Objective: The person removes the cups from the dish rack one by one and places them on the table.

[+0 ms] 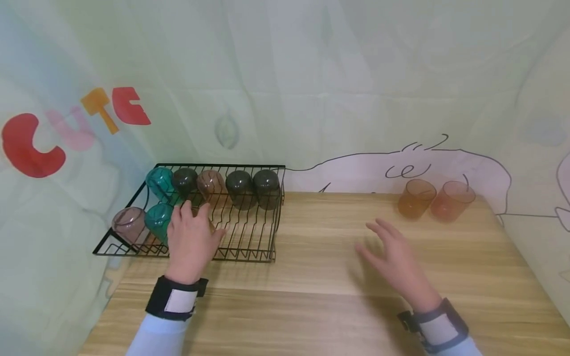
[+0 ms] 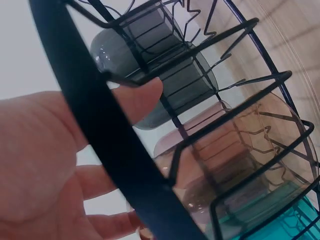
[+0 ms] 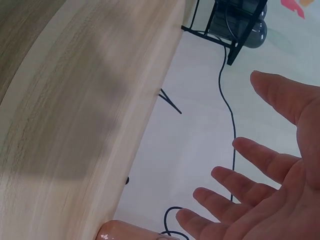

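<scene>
My left hand (image 1: 191,242) reaches over the front row of a black wire rack (image 1: 220,165), its thumb spread from the fingers. Beneath it is a clear amber cup (image 2: 272,120), mostly hidden in the head view. In the left wrist view the fingers lie near the cup's base, and the thumb (image 2: 145,100) looks apart from it. Beside this hand sit a teal cup (image 1: 157,220) and a pinkish-brown cup (image 1: 128,223), both upside down. My right hand (image 1: 396,259) hovers over the table with fingers spread, holding nothing.
Behind, the rack's back row carries a teal cup (image 1: 159,182), a brownish cup (image 1: 212,183) and several dark grey cups (image 1: 267,185). An orange cup (image 1: 415,200) and a pinkish-orange cup (image 1: 451,201) stand upright at the wooden table's (image 1: 329,277) back right. A printed curtain (image 1: 338,99) hangs behind.
</scene>
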Motion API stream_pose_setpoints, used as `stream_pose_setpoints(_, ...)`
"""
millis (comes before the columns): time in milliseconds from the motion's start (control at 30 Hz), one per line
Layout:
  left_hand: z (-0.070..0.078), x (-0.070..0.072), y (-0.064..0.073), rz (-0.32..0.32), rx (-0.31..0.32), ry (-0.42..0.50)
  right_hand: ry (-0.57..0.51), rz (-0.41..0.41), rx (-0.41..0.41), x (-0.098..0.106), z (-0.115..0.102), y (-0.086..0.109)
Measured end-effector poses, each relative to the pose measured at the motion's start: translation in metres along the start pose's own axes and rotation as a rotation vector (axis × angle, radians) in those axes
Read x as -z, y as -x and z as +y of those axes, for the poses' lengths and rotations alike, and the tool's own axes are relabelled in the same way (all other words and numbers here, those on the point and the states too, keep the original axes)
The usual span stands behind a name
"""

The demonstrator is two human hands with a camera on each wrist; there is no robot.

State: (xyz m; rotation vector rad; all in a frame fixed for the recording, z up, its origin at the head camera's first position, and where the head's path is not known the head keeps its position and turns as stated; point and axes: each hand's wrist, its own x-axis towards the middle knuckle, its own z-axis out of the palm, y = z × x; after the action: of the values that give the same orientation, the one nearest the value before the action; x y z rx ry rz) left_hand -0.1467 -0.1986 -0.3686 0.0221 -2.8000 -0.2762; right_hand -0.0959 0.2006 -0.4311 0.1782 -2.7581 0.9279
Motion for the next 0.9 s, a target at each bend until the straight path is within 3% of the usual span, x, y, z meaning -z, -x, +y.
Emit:
stream_pose_setpoints(300, 0.0002, -0.0012, 0.0002, 0.027, 0.012, -0.050, -0.013, 0.000, 0.003, -0.0008, -0.0008, -0.0003)
stream_pose_setpoints(900, 0.0045, 0.0008, 0.0006, 0.087, -0.031, -0.042, -0.215, 0.009, -0.060, 0.0027, -0.0086, -0.0001)
